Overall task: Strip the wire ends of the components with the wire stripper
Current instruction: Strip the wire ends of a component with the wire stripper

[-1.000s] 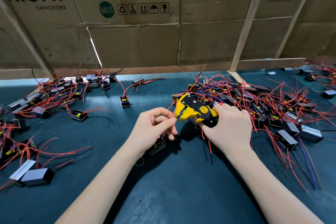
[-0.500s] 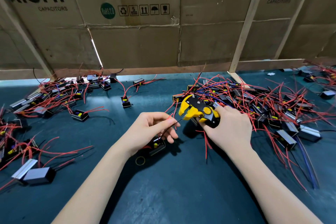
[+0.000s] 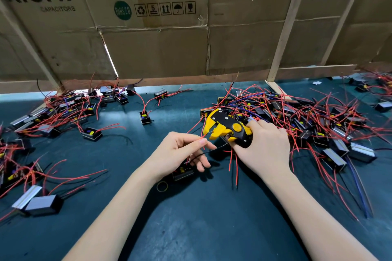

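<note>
Nearest you, both forearms reach forward over the dark teal desk [image 3: 191, 229]. Just past your left wrist a small yellow rubber band [image 3: 162, 186] lies flat on the mat. Your left hand [image 3: 180, 152] has its thumb and forefinger pinched together on a thin red wire [image 3: 194, 141], the other fingers loosely curled; under that hand sits a small black component [image 3: 183, 172] from which the wire seems to rise. The wire's tip lies just beside the yellow head of the wire stripper [image 3: 228, 130]. Your right hand [image 3: 264, 148] is wrapped round the stripper's black and yellow handles, fingers curled tight on them; how far the tool's head is parted I cannot tell. Beyond your right hand spreads a dense heap of components with red and blue leads [image 3: 307, 121]. To the far left lies a looser scatter of the same parts [image 3: 70, 110]. Behind everything stand cardboard sheets [image 3: 154, 48] printed "AiSHi CAPACITORS", braced by pale wooden battens [image 3: 284, 32].
</note>
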